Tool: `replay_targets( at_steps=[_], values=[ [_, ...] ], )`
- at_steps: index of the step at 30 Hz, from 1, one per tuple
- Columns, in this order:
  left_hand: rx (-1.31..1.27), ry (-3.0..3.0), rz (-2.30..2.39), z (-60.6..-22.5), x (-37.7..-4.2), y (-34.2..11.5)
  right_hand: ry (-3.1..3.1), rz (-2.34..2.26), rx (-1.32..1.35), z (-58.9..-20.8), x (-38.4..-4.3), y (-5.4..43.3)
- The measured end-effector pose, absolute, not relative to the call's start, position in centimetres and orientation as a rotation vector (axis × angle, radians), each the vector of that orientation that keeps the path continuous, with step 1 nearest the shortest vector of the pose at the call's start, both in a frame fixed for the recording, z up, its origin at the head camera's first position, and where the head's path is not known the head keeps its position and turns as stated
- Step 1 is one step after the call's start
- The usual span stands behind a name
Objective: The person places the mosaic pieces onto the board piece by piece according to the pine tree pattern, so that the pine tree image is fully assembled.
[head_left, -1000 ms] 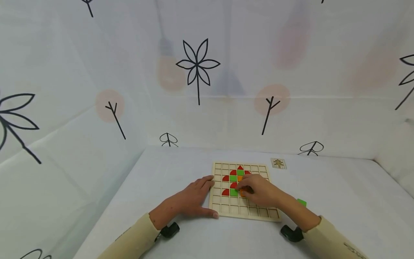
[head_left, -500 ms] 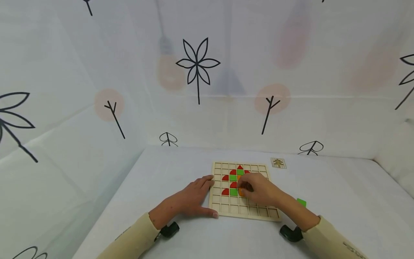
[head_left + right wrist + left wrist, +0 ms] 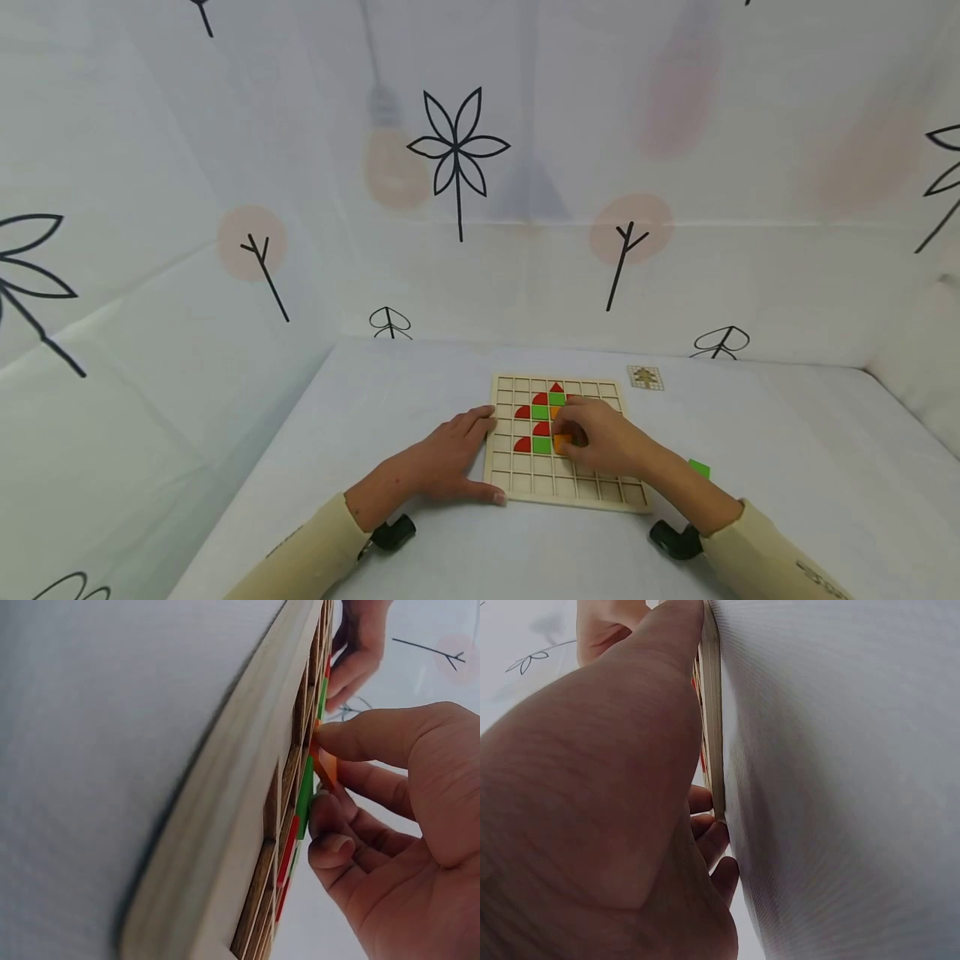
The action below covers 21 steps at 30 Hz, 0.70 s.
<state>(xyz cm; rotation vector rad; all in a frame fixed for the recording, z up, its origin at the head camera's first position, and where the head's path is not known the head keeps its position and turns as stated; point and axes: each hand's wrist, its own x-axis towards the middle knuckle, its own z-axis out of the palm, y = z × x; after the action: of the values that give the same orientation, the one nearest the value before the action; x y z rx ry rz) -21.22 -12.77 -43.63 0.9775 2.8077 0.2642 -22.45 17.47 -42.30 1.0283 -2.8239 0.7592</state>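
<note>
A wooden grid board (image 3: 521, 483) lies on the white table with red, green and orange tiles set in its squares. My right hand (image 3: 603, 437) is over the middle of the board. In the right wrist view, its thumb and a finger pinch an orange tile (image 3: 327, 769), which stands tilted at the grid. A green tile (image 3: 304, 796) lies beside it. My left hand (image 3: 450, 458) rests at the board's left edge, fingers spread and thumb by the near corner. In the left wrist view, its fingertips touch the board's side (image 3: 714, 727). The right hand hides part of the pattern.
A small card with a tree pattern on a grid (image 3: 646, 378) lies beyond the board's far right corner. A loose green tile (image 3: 699, 469) lies right of the board, partly behind the right forearm. A patterned white cloth (image 3: 525, 283) hangs behind the table.
My right fingertips have shifted slightly right, off the neighbouring green tile, and more of the orange tile by the thumb shows. The left hand has stayed in place.
</note>
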Motion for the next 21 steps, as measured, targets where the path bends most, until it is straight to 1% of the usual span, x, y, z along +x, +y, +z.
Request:
replay_targets(
  at_steps=[21],
  values=[
    [0.968, 2.802, 0.259, -43.75, -21.21, -12.82, -2.846, 0.739, 1.0, -42.1, -21.93, 17.25]
  ],
)
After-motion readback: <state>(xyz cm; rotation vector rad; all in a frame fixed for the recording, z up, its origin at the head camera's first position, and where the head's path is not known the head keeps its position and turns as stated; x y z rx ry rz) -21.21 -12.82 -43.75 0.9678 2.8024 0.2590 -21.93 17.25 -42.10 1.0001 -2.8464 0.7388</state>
